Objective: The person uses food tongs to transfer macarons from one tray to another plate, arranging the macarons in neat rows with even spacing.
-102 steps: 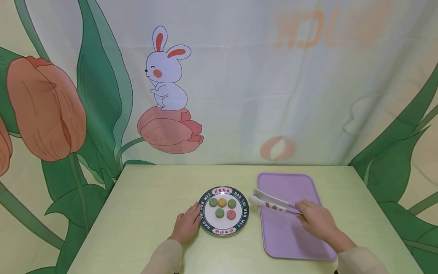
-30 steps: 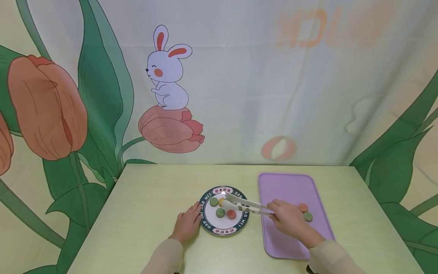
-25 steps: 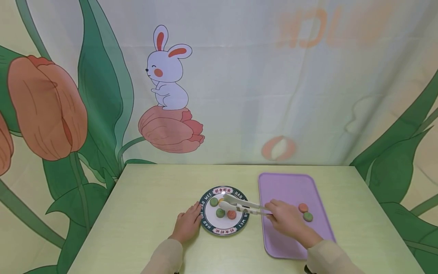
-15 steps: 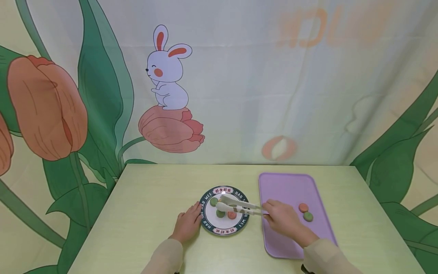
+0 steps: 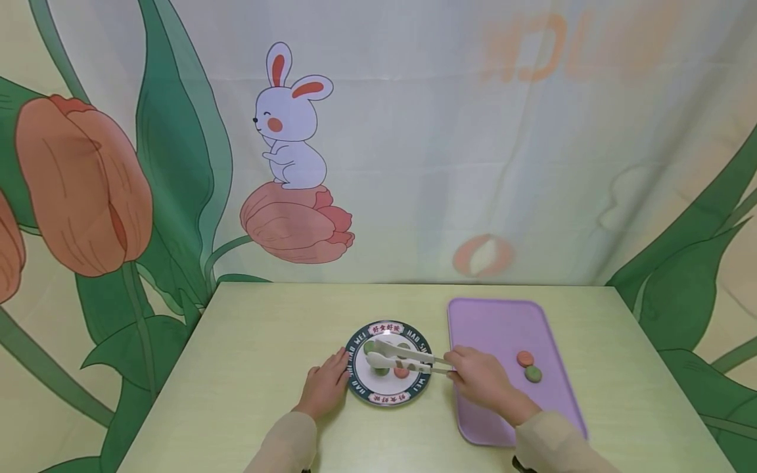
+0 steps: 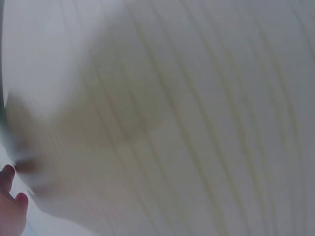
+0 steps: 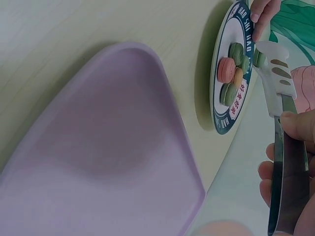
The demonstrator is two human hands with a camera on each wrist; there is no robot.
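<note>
My right hand [image 5: 481, 381] grips a pair of tongs [image 5: 408, 358] with white tips and metal arms. The tips hang over the plate [image 5: 387, 398], which has a dark patterned rim. In the right wrist view, a green macaron [image 7: 259, 58] shows between the tong tips [image 7: 273, 54]. On the plate lie a pink macaron [image 7: 226, 70], a yellow one [image 7: 238, 77] and several green ones [image 7: 228, 93]; from the head, the tongs hide the yellow one. My left hand [image 5: 324, 386] rests with its fingertips on the plate's left rim.
A purple tray [image 5: 493, 322] lies right of the plate, partly under my right forearm. On it sit a pink macaron [image 5: 524, 359] and a green one [image 5: 533, 374], side by side. Behind the pale table [image 5: 260, 341] hangs a printed curtain [image 5: 414, 144].
My right hand has moved left with the tongs, from over the tray to over the plate, baring the two macarons on the tray. My left hand stays at the plate's rim.
</note>
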